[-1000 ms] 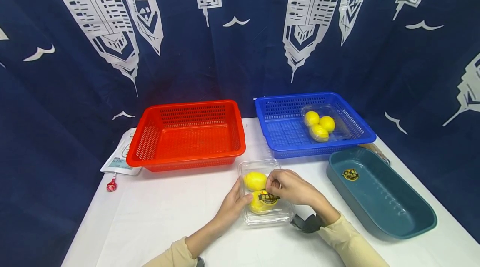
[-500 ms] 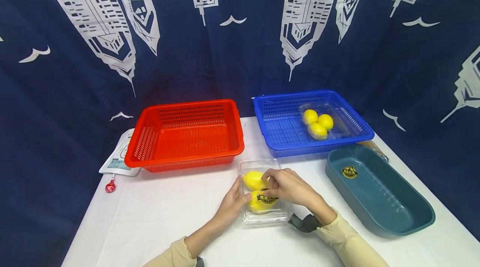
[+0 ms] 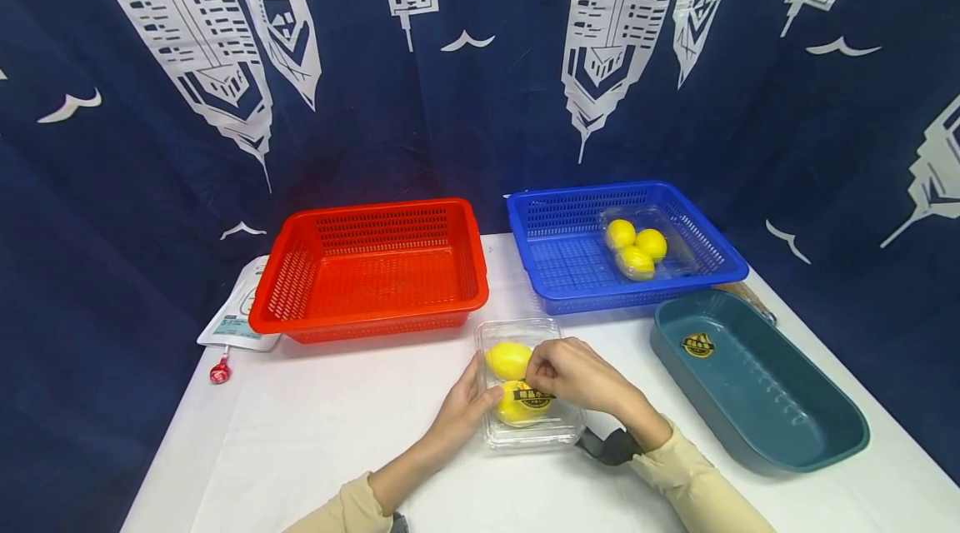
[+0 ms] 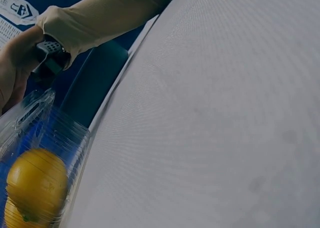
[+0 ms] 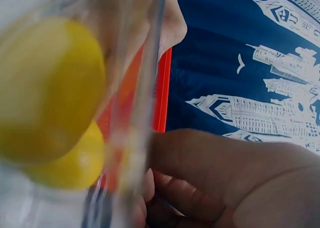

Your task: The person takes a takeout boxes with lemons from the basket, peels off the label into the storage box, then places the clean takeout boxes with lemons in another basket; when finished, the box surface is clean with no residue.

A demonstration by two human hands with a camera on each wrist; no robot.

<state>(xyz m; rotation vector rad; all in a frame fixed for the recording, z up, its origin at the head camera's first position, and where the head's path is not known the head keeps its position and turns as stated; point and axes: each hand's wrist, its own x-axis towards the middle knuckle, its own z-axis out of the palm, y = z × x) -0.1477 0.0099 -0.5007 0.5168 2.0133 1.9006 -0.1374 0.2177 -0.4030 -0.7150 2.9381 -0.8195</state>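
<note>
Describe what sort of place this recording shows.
Probably a staged recording setup, not a kitchen: a white table before a printed blue curtain, with red and blue baskets laid out.

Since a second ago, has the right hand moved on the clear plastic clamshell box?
Yes, slightly. The right hand shifted left over the clear plastic clamshell box, its fingertips nearer the far yellow lemon; the box stayed put by the red basket.

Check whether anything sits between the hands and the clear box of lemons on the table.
Nothing visible does. The left hand rests against the left side of the clear box, and the right hand lies on its lid with fingers curled over the lemons inside. Only the box's own plastic separates the hands from the fruit.
</note>
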